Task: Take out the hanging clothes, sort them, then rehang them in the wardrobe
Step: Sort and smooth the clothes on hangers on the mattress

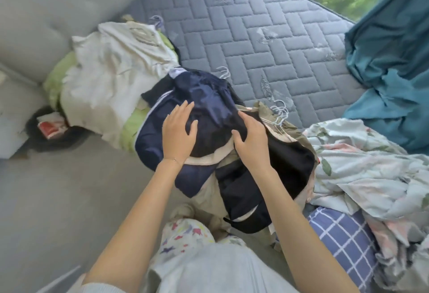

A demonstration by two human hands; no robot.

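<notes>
Clothes out, piled on mattress (pixel 267 25); sorting underway, rehanging not started. Left hand (pixel 178 130) and right hand (pixel 250 139) flat, fingers straight, pressing dark pile (pixel 209 97); light pile (pixel 111 79) far left.

Both arms are out ahead of me: left forearm (pixel 132 223) and right forearm (pixel 290 211) bare, angling in from the near edge. Left hand (pixel 178 130) is palm down, fingers straight and spread. Right hand (pixel 250 139) is just beside it, palm down, fingers relaxed, thumb pointing left.

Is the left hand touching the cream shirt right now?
No, the left hand lies flat on the navy garment; the cream shirt lies apart from it.
</notes>
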